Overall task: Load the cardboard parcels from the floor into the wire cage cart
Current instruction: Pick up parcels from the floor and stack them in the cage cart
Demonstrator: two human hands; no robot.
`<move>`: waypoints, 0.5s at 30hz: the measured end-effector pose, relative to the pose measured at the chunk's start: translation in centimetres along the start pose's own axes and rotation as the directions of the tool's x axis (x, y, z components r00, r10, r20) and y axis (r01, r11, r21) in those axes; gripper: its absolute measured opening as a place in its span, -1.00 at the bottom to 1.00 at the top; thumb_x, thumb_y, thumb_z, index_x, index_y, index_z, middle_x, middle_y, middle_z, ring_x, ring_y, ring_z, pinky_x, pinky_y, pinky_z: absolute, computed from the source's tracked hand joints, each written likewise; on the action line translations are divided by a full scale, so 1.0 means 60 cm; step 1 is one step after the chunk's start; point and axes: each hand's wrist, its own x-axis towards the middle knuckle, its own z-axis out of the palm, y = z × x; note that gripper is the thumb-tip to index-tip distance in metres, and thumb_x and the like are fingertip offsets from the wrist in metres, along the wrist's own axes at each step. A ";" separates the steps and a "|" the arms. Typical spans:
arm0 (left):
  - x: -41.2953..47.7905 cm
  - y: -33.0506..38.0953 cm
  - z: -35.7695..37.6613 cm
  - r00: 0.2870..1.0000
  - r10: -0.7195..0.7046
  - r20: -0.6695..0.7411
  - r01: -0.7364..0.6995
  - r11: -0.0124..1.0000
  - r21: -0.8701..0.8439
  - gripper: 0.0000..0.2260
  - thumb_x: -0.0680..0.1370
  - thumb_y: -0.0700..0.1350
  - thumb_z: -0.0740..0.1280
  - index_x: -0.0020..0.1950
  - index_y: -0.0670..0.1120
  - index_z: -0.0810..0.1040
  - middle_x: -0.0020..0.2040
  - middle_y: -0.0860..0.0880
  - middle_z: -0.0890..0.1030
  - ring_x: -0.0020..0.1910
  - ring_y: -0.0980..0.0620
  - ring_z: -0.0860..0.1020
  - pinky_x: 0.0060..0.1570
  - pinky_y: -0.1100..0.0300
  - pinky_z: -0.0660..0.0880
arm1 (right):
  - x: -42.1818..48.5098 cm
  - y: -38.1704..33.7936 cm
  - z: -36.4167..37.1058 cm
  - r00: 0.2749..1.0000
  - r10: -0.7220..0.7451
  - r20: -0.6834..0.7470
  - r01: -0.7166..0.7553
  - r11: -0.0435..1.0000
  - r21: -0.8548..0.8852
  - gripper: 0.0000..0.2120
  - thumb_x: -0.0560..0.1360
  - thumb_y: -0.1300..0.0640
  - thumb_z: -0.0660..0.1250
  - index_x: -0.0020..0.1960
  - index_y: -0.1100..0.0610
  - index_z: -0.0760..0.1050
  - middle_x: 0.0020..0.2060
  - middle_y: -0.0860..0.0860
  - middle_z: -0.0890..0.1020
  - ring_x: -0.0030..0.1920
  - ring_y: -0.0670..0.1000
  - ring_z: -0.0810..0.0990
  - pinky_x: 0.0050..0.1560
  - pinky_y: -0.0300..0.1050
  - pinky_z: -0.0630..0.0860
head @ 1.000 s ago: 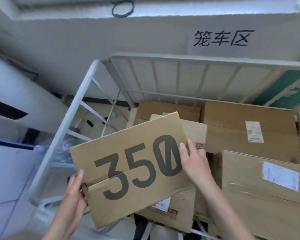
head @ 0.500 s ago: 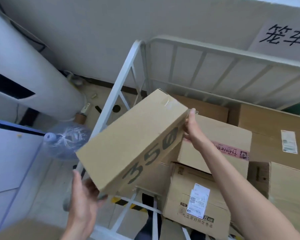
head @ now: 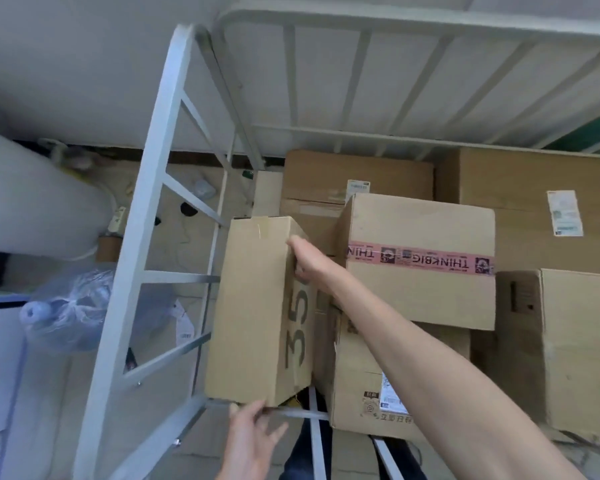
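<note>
The 350 box [head: 253,306] stands on edge inside the cart [head: 146,216], just beside its left wall, next to stacked boxes [head: 420,271]. The right hand [head: 309,261] grips its far right edge. The left hand [head: 250,441] touches its near bottom corner with spread fingers [head: 257,408].

350 parcel [head: 257,306] on edge inside cage cart [head: 146,202], left hand [head: 253,441] below, right hand [head: 309,261] atop.

Six cardboard parcels [head: 253,306] – one wire cage cart [head: 142,216] – two hands [head: 253,441].
</note>
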 end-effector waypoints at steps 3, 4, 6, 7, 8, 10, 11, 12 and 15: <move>0.027 -0.006 0.046 0.995 -0.079 -0.056 0.087 0.983 0.163 -0.73 0.64 -0.18 0.24 0.33 -0.17 0.44 0.43 -0.20 0.42 0.36 -0.22 0.41 0.29 -0.29 0.30 | -0.027 0.052 0.037 0.994 -0.095 0.053 0.101 0.984 -0.144 -0.43 0.58 -0.08 0.24 0.53 0.11 0.27 0.34 -0.12 0.41 0.33 -0.04 0.41 0.38 -0.12 0.28; 0.043 0.006 0.052 0.991 -0.049 -0.122 0.070 0.982 0.175 -0.70 0.63 -0.14 0.25 0.35 -0.16 0.43 0.44 -0.21 0.41 0.34 -0.24 0.42 0.29 -0.24 0.33 | -0.037 0.078 0.048 0.991 -0.131 0.033 0.135 0.975 -0.177 -0.37 0.55 -0.05 0.28 0.56 0.10 0.21 0.42 -0.06 0.38 0.42 -0.01 0.36 0.46 -0.04 0.26; 0.083 0.051 0.053 0.959 0.161 -0.233 -0.108 0.968 0.226 -0.59 0.60 -0.08 0.29 0.43 -0.12 0.38 0.46 -0.17 0.41 0.33 -0.20 0.44 0.26 -0.11 0.37 | -0.058 0.138 0.064 0.990 -0.138 -0.009 0.130 0.953 -0.273 -0.24 0.54 -0.02 0.26 0.63 0.11 0.00 0.61 0.07 0.11 0.60 0.07 0.07 0.57 0.09 0.07; 0.102 0.076 0.047 0.926 0.283 -0.251 -0.200 0.929 0.312 -0.48 0.58 -0.04 0.33 0.52 -0.09 0.30 0.52 -0.14 0.34 0.40 -0.17 0.39 0.28 -0.08 0.33 | -0.067 0.167 0.067 0.992 -0.126 -0.021 0.113 0.940 -0.322 -0.21 0.56 -0.02 0.24 0.64 0.09 -0.10 0.63 0.07 -0.04 0.62 0.06 -0.07 0.59 0.08 -0.02; 0.121 0.098 0.042 0.900 0.375 -0.223 -0.254 0.865 0.432 -0.35 0.57 0.02 0.36 0.59 -0.05 0.17 0.57 -0.09 0.26 0.48 -0.14 0.30 0.34 -0.09 0.28 | -0.074 0.195 0.069 0.992 -0.125 -0.018 0.111 0.932 -0.346 -0.20 0.57 -0.01 0.22 0.64 0.08 -0.17 0.64 0.06 -0.14 0.62 0.05 -0.15 0.59 0.05 -0.07; 0.152 0.126 0.038 0.921 0.385 -0.050 -0.289 0.766 0.574 -0.18 0.52 0.17 0.41 0.64 0.07 0.02 0.60 -0.02 0.20 0.54 -0.13 0.24 0.42 -0.18 0.23 | -0.090 0.245 0.072 0.992 -0.123 0.005 0.117 0.933 -0.341 -0.19 0.59 -0.01 0.22 0.64 0.03 -0.23 0.63 0.03 -0.20 0.62 0.03 -0.15 0.58 0.00 -0.03; 0.161 0.134 0.043 0.946 0.321 0.047 -0.286 0.756 0.589 -0.14 0.47 0.23 0.44 0.63 0.12 0.04 0.58 0.01 0.26 0.51 -0.12 0.30 0.39 -0.21 0.30 | -0.099 0.265 0.074 0.992 -0.125 0.001 0.119 0.938 -0.325 -0.19 0.59 -0.01 0.22 0.64 0.02 -0.23 0.63 0.02 -0.18 0.62 0.03 -0.10 0.57 -0.02 0.03; 0.171 0.138 0.052 0.955 0.264 0.133 -0.290 0.749 0.596 -0.12 0.41 0.27 0.48 0.60 0.14 0.11 0.52 0.04 0.37 0.44 -0.07 0.40 0.29 -0.18 0.43 | -0.104 0.281 0.073 0.992 -0.126 -0.021 0.113 0.943 -0.313 -0.19 0.59 -0.01 0.23 0.64 0.01 -0.21 0.64 0.02 -0.11 0.61 0.03 -0.03 0.55 -0.03 0.10; 0.192 0.142 0.085 0.931 0.280 0.233 -0.364 0.691 0.624 -0.16 0.26 0.18 0.58 0.46 0.04 0.34 0.24 0.04 0.63 0.17 0.02 0.60 -0.10 0.09 0.55 | -0.109 0.314 0.058 0.995 -0.048 -0.085 0.019 0.950 -0.313 -0.17 0.53 -0.01 0.28 0.65 0.03 -0.09 0.59 -0.01 0.18 0.54 0.04 0.21 0.49 -0.02 0.25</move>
